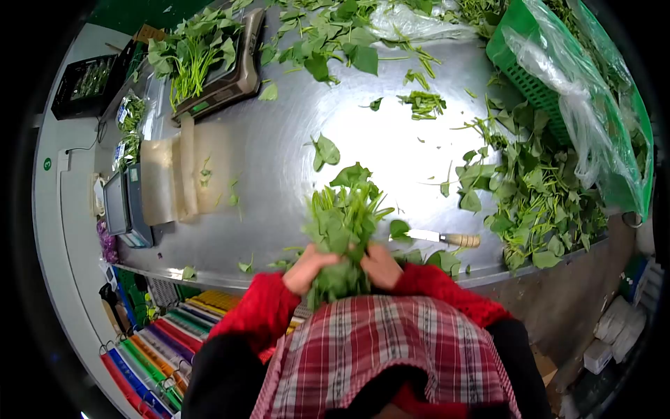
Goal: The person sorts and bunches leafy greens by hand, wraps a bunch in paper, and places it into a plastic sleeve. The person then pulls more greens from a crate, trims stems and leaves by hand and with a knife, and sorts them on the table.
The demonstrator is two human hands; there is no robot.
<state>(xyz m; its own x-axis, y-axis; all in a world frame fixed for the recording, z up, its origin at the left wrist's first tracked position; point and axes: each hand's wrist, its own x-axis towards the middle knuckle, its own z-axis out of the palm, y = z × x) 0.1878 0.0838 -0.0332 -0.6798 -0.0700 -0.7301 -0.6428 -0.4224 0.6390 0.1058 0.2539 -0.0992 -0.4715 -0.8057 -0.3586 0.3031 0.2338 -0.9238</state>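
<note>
Red sleeves (262,311) are framing the left hand (309,269) and right hand (380,266), clasping a bright-green leafy bunch (342,227) — likely keeping stems together — above the grey metal worktop's (279,167) near edge. A wooden-handled knife (447,238) is lying rightward, seemingly leaving elbow room; farther, a brown box-shaped scale (227,91) is bearing greens (192,73).

Left hand (308,269) and right hand (381,266) face each other, both curled, forearms (259,307) angled inward.
</note>
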